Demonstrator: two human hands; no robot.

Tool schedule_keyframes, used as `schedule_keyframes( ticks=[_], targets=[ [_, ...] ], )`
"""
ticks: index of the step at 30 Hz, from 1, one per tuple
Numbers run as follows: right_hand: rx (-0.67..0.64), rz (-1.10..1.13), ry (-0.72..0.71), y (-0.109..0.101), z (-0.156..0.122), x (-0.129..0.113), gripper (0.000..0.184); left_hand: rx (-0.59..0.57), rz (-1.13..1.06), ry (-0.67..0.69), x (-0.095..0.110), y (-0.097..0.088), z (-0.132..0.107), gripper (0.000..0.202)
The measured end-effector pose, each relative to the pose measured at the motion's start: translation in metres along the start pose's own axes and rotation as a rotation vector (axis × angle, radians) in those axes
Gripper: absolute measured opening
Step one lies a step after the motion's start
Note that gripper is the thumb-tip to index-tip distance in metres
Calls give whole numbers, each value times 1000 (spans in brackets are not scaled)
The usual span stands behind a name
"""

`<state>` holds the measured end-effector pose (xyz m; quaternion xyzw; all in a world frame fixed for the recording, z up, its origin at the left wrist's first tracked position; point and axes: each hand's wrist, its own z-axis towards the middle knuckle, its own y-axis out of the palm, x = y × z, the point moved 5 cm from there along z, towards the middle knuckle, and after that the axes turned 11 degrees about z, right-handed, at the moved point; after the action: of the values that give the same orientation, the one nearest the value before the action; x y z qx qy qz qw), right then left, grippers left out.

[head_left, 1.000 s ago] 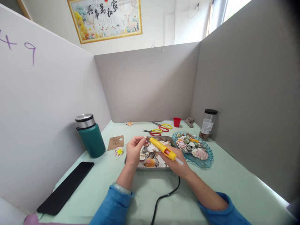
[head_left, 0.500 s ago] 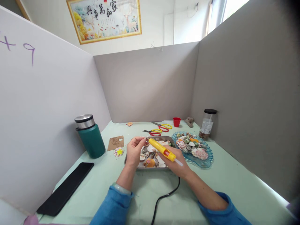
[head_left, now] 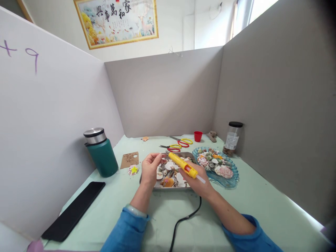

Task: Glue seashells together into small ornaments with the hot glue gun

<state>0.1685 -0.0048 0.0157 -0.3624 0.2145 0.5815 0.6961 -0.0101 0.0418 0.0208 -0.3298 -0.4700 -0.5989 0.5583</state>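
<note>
My right hand is closed around a yellow glue gun, with a translucent glue stick poking from its rear end and a black cord trailing to the table's front. Its metal nozzle points up and left, a little apart from my left fingertips. My left hand is pinched closed; whatever sits between thumb and finger is too small to make out. Both hands are above a metal tray of assorted seashells.
A blue glass plate of shells lies right, by a jar. Behind the tray are scissors and a red cup. Left are a brown card, a shell flower, a green bottle and a black phone-like slab.
The glue gun in my right hand has shifted slightly right, its nozzle drawing away from my left fingertips. My left hand has stayed almost in place.
</note>
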Motion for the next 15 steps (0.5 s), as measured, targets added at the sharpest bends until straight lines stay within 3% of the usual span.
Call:
schedule_keyframes(
  ticks=[15],
  targets=[
    [-34, -57, -63, 1, 1, -6, 18, -9, -68, -54, -3, 2, 1, 24]
  ],
)
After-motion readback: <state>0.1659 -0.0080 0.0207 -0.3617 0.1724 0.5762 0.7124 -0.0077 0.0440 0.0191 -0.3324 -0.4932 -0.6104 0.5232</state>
